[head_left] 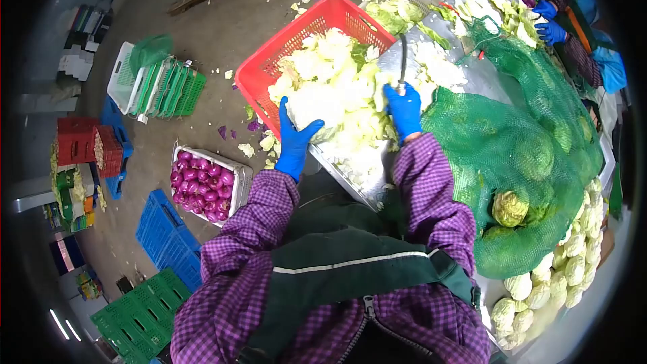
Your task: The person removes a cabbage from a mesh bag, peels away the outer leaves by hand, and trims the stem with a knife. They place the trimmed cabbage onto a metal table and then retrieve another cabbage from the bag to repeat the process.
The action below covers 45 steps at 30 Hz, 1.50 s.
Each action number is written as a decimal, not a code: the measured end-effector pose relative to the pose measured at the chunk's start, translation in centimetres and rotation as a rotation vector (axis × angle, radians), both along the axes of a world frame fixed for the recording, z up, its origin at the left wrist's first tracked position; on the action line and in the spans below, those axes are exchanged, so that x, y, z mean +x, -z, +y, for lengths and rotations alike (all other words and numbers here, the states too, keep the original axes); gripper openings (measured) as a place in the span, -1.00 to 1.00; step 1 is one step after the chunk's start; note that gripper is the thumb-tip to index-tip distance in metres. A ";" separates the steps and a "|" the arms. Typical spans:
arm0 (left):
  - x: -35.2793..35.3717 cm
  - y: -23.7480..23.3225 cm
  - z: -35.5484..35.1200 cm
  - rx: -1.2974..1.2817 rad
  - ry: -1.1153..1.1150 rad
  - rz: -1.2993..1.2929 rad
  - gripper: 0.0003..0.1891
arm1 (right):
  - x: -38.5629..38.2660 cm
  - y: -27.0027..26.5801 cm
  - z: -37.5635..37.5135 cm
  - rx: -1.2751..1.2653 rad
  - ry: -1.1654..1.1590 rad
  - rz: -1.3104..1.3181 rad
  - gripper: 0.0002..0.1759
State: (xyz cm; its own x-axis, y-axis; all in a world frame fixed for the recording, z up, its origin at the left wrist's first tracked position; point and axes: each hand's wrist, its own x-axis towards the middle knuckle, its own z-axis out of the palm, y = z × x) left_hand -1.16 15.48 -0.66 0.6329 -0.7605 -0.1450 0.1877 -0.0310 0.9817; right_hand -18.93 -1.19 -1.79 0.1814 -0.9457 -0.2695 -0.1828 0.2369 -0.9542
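Note:
My left hand (295, 141), in a blue glove, has its thumb and fingers spread against the near left side of a pale cabbage (311, 112). This cabbage is at the near edge of a red crate (259, 64) filled with loose cabbage leaves (340, 61). My right hand (404, 109), also gloved in blue, is closed around the handle of a knife (404, 57). The dark blade points away from me over the metal table (394, 61). Cut leaves (435, 67) lie beside the blade.
Green net bags (512, 141) of cabbages cover the table's right side, with trimmed cabbages (539, 290) below them. A co-worker's gloved hands (549, 23) are at the far right. A crate of purple onions (202, 185) stands on the floor at left, near a blue pallet (168, 236).

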 end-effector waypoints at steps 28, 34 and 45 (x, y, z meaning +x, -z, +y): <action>0.2 2.1 -1.8 -0.041 0.236 -0.186 0.28 | -2.5 0.6 3.1 -0.160 -0.109 0.154 -0.56; -1.3 0.0 -1.7 -0.015 0.312 -0.223 0.27 | 1.8 -2.8 2.7 0.059 -0.431 0.048 -0.42; 0.5 0.5 -1.1 -0.130 0.120 0.308 -0.09 | 0.4 -0.1 0.5 -0.038 -0.038 -0.005 -0.77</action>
